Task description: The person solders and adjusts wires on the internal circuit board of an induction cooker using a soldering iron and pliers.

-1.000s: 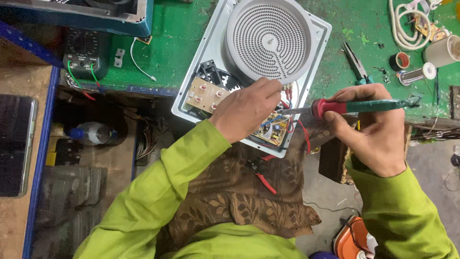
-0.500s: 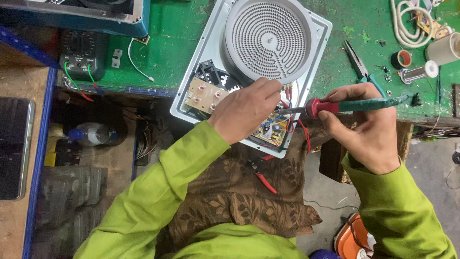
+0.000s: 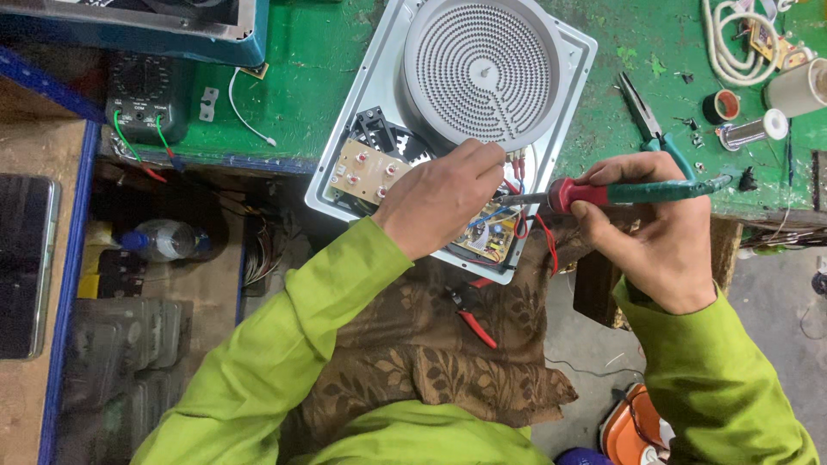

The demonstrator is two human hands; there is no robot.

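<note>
A grey electric hotplate (image 3: 560, 103) with a round spiral coil (image 3: 482, 73) lies opened on the green bench, its circuit boards (image 3: 366, 172) bared at the near edge. My left hand (image 3: 444, 198) rests on the board area, fingers pinched at the red and blue wires (image 3: 517, 172). My right hand (image 3: 655, 237) holds a soldering iron (image 3: 637, 191) with a green and red handle, lying level, its metal tip pointing left toward the wires by my left fingertips.
Green-handled pliers (image 3: 650, 120), tape rolls (image 3: 724, 106) and a white cable (image 3: 732, 52) lie on the bench at the right. A dark multimeter (image 3: 146, 103) sits at the left. Red cutters (image 3: 469, 314) lie on the brown cloth on my lap. A bottle (image 3: 164, 241) sits below.
My two hands have kept their grip at the wires; the view has shifted slightly, with the soldering iron tip staying by my left fingertips.
</note>
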